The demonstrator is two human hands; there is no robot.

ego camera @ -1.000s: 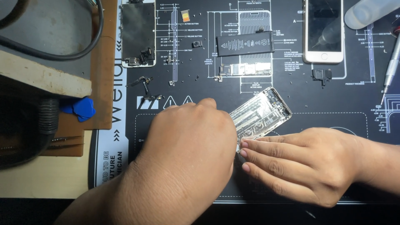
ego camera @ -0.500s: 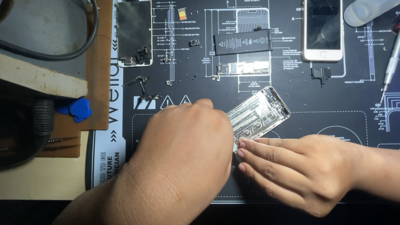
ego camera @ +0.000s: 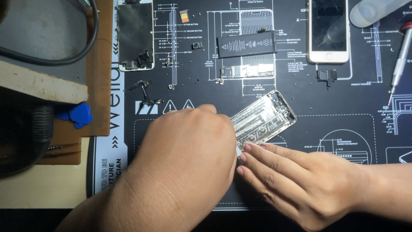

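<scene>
1. The dark repair mat (ego camera: 352, 129) printed with white diagrams fills the bench.
2. My left hand (ego camera: 180, 159) lies knuckles-up at 7 o'clock, hiding the near end of the phone housing; I cannot tell its grip.
3. My right hand (ego camera: 300, 184) comes in from 4 o'clock, fingers (ego camera: 257, 157) flat and together, tips touching the housing's near edge.
4. The silver phone housing (ego camera: 266, 118) lies tilted at centre.
5. A white phone (ego camera: 328, 30) rests at 1 o'clock.
6. The black battery (ego camera: 246, 44) sits at 12 o'clock.
</scene>
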